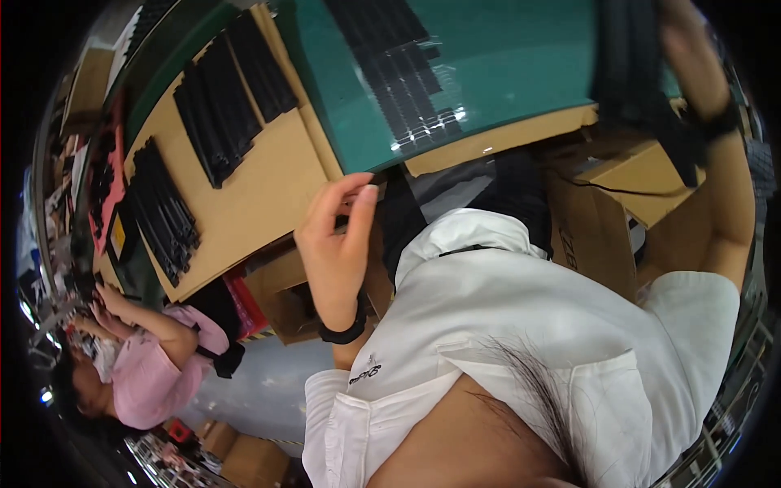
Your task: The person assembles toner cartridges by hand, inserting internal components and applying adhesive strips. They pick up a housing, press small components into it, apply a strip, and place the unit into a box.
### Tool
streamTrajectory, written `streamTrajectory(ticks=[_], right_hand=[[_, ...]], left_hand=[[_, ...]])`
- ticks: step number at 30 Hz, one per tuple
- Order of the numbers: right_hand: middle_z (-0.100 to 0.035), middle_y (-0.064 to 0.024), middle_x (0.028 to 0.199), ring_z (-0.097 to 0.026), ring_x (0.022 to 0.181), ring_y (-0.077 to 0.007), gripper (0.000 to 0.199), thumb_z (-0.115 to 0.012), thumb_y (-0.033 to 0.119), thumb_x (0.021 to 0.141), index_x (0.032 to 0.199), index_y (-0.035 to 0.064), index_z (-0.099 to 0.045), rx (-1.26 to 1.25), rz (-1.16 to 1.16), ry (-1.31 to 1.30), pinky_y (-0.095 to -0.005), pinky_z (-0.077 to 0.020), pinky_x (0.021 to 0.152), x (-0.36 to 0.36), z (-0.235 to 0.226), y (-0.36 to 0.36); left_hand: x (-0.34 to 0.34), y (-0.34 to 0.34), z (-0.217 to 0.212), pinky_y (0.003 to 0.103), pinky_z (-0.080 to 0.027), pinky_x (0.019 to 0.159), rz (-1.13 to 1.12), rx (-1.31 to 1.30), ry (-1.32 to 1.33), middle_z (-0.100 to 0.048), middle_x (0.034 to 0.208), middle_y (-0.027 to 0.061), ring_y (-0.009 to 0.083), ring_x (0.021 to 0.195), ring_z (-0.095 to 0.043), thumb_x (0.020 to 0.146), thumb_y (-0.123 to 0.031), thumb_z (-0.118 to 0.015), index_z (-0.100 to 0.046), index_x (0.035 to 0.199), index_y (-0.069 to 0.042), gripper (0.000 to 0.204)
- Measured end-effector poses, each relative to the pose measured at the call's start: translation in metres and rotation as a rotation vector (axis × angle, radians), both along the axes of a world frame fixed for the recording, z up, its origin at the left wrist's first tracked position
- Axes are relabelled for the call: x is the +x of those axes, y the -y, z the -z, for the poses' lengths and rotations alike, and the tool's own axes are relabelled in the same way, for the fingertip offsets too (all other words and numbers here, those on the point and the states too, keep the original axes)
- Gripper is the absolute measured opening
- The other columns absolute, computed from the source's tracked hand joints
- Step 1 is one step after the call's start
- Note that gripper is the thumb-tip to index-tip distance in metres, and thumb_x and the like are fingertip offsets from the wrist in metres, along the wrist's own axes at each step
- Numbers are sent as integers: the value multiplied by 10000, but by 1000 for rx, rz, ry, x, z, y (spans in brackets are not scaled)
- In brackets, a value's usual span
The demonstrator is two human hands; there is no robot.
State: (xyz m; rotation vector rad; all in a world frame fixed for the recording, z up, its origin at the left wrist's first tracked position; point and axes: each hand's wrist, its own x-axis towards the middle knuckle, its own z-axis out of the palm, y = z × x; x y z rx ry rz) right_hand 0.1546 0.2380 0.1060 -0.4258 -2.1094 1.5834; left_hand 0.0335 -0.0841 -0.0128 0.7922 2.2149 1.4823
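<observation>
My right hand (pixel 687 53), smeared by motion, is at the upper right against a bundle of long black strips (pixel 626 65) and appears to grip it; the fingertips are hidden. Near the front edge of the green table mat (pixel 521 61), my left hand (pixel 338 236) has its thumb and fingers curled close together. Whether anything small is between them I cannot make out. Beyond it, a row of black strips (pixel 390 61) lies on the mat, its near end under shiny clear film (pixel 427 130).
Left of the mat, a cardboard sheet (pixel 277 175) carries several groups of black strips (pixel 215 110). Open cardboard boxes (pixel 598 232) stand below the table at the right. A person in pink (pixel 163 366) works at the far left.
</observation>
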Motion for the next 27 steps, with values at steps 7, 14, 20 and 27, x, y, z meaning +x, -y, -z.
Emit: streamTrajectory(ticks=[7,14,20,27], right_hand=[[-589,-184,1002,-582,873,-299,532,-678,121,669,1161,69,-483,843,-456,451,-373,-475,777,-120,65,-13],[-547,-110,1073,-533,1024,-301,666,-712,7,619,1225,77,-448,1427,-757,462,-397,-442,880,-106,124,-84],[-518,-106,1045,-515,996,-306,663,-713,-1,599,1199,91,-446,1596,-832,321,-390,-436,889,-89,131,-109],[-506,-107,1078,-494,1030,-305,649,-704,-9,606,1189,102,-442,1559,-839,253,-390,-420,927,-79,139,-108]], left_hand=[[4,5,3,243,-453,623,-1,-46,24,-624,780,81,143,666,-572,832,-71,-642,-642,932,-3,121],[-4,4,13,253,-456,621,-41,-58,32,-631,783,83,158,674,-586,829,-79,-648,-640,925,-6,122],[-9,-11,14,240,-451,677,28,-92,55,-638,842,69,129,744,-583,853,-74,-618,-637,959,16,141],[-3,-27,21,268,-464,611,69,-63,13,-620,774,90,180,682,-600,828,-83,-641,-632,917,-11,115]])
